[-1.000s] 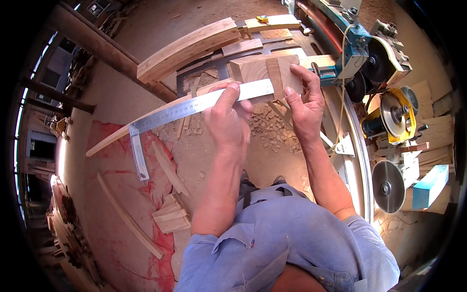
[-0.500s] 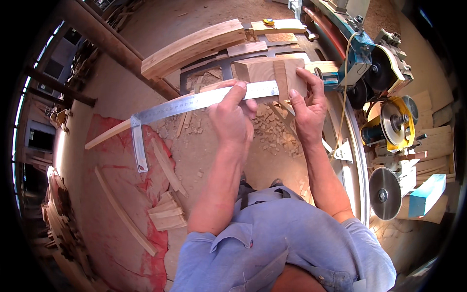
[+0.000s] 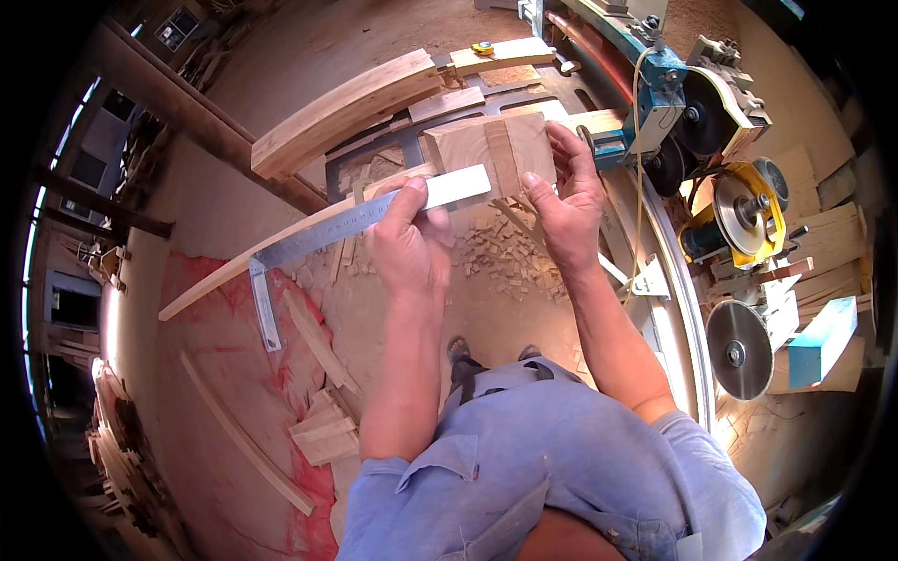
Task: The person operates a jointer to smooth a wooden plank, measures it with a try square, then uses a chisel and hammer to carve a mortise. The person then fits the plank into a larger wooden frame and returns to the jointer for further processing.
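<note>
My left hand point(image 3: 412, 248) is closed round the blade of a steel square point(image 3: 327, 225), thumb on its face. The blade's free end overlaps the lower part of a pale wooden block point(image 3: 472, 148), and the square's short arm hangs down at the far left. A darker band runs across the block near its right part. My right hand point(image 3: 572, 210) grips the block's right end, with the thumb on the front and fingers round the far side. Behind the blade a long, slim wooden strip point(image 3: 210, 280) reaches leftward; whether it joins the block is hidden.
A thick curved beam point(image 3: 346, 112) and a yellow tape measure point(image 3: 483, 48) on a board lie beyond my hands. On the right stand a machine with round blades point(image 3: 739, 353) and a blue-ended block point(image 3: 823, 341). Wood offcuts point(image 3: 510, 248) litter the floor beside a red sheet point(image 3: 224, 374).
My hands, the square and the block sit further left in the picture, as the whole view has shifted. The blade's end has dropped slightly against the block. Both grips stay the same.
</note>
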Tool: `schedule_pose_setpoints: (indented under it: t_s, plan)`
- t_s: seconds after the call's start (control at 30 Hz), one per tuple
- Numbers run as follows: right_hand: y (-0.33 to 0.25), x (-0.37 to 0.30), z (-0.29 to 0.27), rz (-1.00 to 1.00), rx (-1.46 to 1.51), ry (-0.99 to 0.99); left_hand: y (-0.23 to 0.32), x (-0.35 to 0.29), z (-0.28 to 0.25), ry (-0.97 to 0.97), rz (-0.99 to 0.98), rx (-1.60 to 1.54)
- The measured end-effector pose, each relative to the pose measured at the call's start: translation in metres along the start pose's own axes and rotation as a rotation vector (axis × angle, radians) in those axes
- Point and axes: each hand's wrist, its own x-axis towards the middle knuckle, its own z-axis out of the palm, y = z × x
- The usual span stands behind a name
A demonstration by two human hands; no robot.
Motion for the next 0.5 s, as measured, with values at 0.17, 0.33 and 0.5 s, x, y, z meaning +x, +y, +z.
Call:
schedule_pose_setpoints:
  t_s: [0.17,0.33,0.5]
  plan:
    - [-0.003,0.004,-0.008,0.02,0.002,0.006,-0.006,0.01,0.016,-0.019,0.043,0.004]
    - [-0.004,0.009,-0.013,0.059,-0.023,-0.026,-0.009,0.012,0.018,-0.035,0.031,0.065]
    - [-0.014,0.017,0.001,-0.1,-0.302,-0.036,-0.013,0.008,0.021,0.012,0.052,0.087]
